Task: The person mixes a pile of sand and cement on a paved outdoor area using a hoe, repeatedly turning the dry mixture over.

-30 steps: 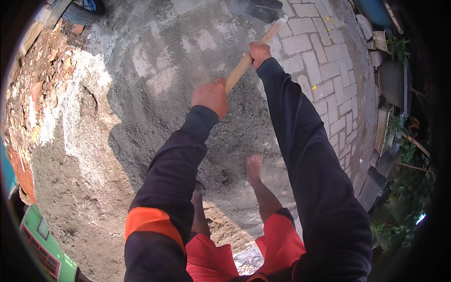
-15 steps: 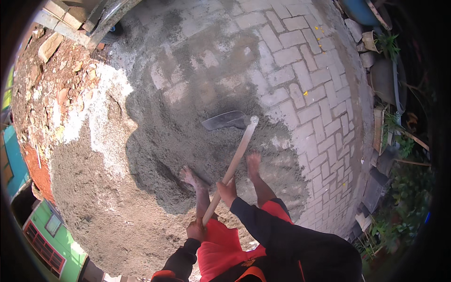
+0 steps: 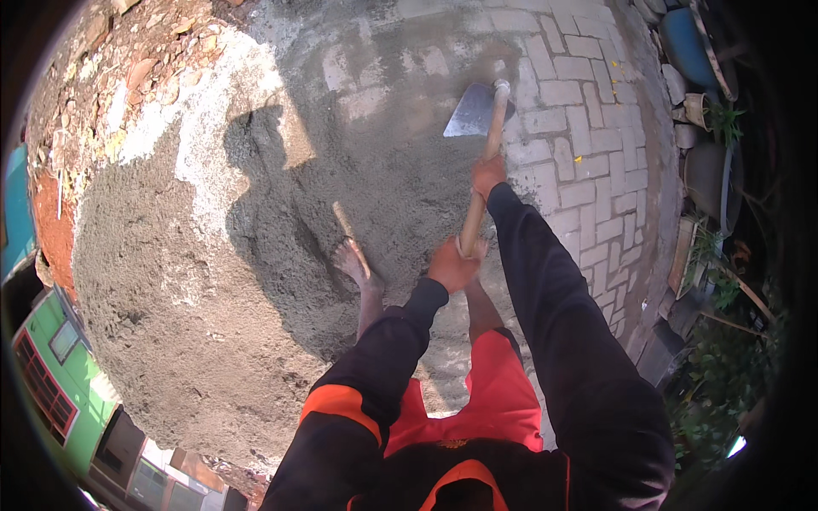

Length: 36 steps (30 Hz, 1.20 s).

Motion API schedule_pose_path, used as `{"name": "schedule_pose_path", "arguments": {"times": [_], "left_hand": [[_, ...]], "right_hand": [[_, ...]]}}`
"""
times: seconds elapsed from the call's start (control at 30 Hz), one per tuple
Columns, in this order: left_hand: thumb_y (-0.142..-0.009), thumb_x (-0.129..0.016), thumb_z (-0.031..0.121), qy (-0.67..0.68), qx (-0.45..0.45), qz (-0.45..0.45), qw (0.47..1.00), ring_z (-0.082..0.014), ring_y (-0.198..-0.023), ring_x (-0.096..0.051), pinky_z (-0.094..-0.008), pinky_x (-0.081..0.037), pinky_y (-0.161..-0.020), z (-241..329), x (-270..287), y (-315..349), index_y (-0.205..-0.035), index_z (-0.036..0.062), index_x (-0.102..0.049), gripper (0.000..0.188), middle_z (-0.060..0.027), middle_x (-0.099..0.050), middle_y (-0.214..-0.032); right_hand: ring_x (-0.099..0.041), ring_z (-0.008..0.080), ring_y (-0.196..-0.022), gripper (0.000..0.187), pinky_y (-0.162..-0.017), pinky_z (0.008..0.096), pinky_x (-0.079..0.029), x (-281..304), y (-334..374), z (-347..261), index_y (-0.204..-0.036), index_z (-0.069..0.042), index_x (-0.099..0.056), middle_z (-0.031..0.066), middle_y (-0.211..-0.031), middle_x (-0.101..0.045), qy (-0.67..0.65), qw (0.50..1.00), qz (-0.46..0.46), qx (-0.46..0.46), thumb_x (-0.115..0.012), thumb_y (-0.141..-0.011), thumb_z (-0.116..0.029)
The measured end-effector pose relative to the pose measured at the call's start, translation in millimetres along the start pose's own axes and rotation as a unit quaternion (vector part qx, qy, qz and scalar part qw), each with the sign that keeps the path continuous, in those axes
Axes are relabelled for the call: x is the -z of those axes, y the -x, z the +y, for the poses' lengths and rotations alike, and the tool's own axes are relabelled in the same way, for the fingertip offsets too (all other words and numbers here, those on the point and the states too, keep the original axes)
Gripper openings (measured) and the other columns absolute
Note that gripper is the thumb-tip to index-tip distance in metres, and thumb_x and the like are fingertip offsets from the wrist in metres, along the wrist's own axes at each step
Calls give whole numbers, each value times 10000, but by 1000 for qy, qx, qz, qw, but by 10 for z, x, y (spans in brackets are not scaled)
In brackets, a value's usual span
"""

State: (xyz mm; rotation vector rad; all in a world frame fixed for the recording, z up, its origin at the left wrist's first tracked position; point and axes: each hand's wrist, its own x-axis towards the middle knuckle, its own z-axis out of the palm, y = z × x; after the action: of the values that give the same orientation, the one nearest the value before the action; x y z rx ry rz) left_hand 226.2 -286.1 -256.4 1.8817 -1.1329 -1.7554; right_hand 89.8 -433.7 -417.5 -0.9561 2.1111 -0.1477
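Both my hands are closed round the wooden handle of a hoe (image 3: 474, 223). My left hand (image 3: 453, 264) grips it near the lower end, and my right hand (image 3: 488, 175) holds it farther up, close to the head. The broad grey metal blade (image 3: 471, 113) is at the far end, over the edge where damp mortar meets the paving; whether it touches the ground I cannot tell. Grey sandy mortar mix (image 3: 400, 183) spreads around my bare feet. My left foot (image 3: 351, 258) stands in it, while my left hand partly hides the right foot.
Block paving (image 3: 579, 136) runs along the right. Rubble (image 3: 141, 72) and white powder (image 3: 209, 145) lie at the far left, beside a large sandy heap (image 3: 162, 298). Pots, a blue container (image 3: 688, 51) and plants (image 3: 724, 366) line the right edge. A green building (image 3: 64, 366) stands at the left.
The hoe has swung away from me and to the right, its blade now farther off and turned. Both arms have reached forward with it, and my view has shifted.
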Motion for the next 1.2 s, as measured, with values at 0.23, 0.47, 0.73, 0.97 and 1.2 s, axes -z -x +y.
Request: {"name": "schedule_pose_path", "arguments": {"times": [0.23, 0.47, 0.73, 0.97, 1.2], "left_hand": [[-759, -707, 200, 172, 90, -8, 981, -248, -776, -653, -385, -498, -676, -996, 257, 1344, -995, -36, -571, 362, -159, -634, -795], [-772, -670, 263, 21, 152, -122, 981, -265, -731, -660, -379, -492, -630, -571, 2497, 1612, -1031, -48, -585, 414, -194, -652, -802], [-795, -668, 171, -216, 157, 26, 963, -331, -697, -623, -443, -478, -668, -1335, 5188, 4360, -1003, 94, -532, 261, -137, -604, -728], [-760, -646, 107, -524, 261, 366, 723, -360, -868, -574, -481, -433, -834, -3071, 5957, 6724, -812, 74, -550, 115, -122, -593, -841], [-730, -743, 183, -306, 231, 154, 911, -377, -663, -633, -446, -495, -569, -2390, 4159, 4951, -789, 56, -587, 209, -168, -628, -680]], "right_hand": [[-619, 415, -1048, 761, -927, 411, -495, -943, 1470, 787, -1412, 105, -184, 335, -1217, -541, 117, 975, -182, -46, -561, -877, -283], [-592, 305, -706, 357, -628, 472, -560, -1200, 2309, -538, -1147, 7, -435, 162, -944, -532, -275, 917, -196, -212, -598, -861, -132], [-522, 239, -748, 223, -815, 480, -494, -2403, 3697, -2308, -948, -93, -429, 64, -806, -454, -535, 719, -418, -148, -629, -869, -150], [-593, 225, -989, 209, -930, 425, -435, -2763, 6442, -3100, -980, -71, -563, 63, -936, -606, -461, 562, -647, -228, -659, -866, -217], [-627, 232, -869, 234, -767, 392, -531, -2083, 4644, -2071, -1001, -54, -505, 85, -916, -582, -426, 749, -465, -204, -658, -877, -180]]}}
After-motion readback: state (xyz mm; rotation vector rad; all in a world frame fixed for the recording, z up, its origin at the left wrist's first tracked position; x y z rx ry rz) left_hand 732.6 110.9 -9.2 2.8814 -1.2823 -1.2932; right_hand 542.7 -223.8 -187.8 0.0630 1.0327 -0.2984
